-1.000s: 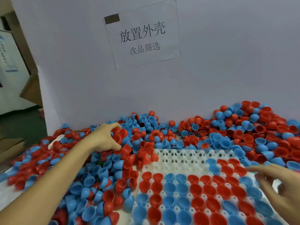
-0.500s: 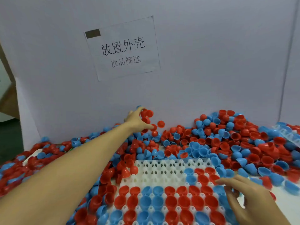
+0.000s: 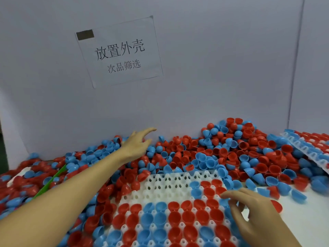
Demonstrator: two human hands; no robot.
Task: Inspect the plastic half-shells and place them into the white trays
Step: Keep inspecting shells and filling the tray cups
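left hand [image 3: 138, 145]: I'm reaching it way out to the back of the pile, middle of the frame, fingers spread and loose, gripping nothing as far as I can tell.
right hand [image 3: 252, 209]: it's hovering over the right edge of the tray, lower right of the frame, fingers loosely curled with the tips at the shells sitting there. Can't tell if I'm actually pinching one.
half-shells [image 3: 231, 150]: red and blue ones are heaping all across the counter [image 3: 309, 216], from left edge to right, piling highest at upper right against the white backboard [image 3: 213, 68].
white tray [image 3: 169, 182]: sitting bottom centre. The near rows are filling up with shells cup-up, the far left corner is showing bare sockets.
second tray [image 3: 306, 150]: lying tilted at the right edge, half buried in shells, also loaded.
sign [image 3: 119, 52]: paper sheet taped on the backboard, upper left.
green strip [image 3: 51, 180]: poking out of the pile at left, under my forearm.
what could go wrong: my forearm is lying right across the heap beside the tray, so I'm guessing dragging it back could be sweeping loose shells onto the bare sockets, uninspected. Grabbing a fistful off that slope might also be starting a slide toward the tray.
other risk: my right fingertips could be knocking seated shells crooked.
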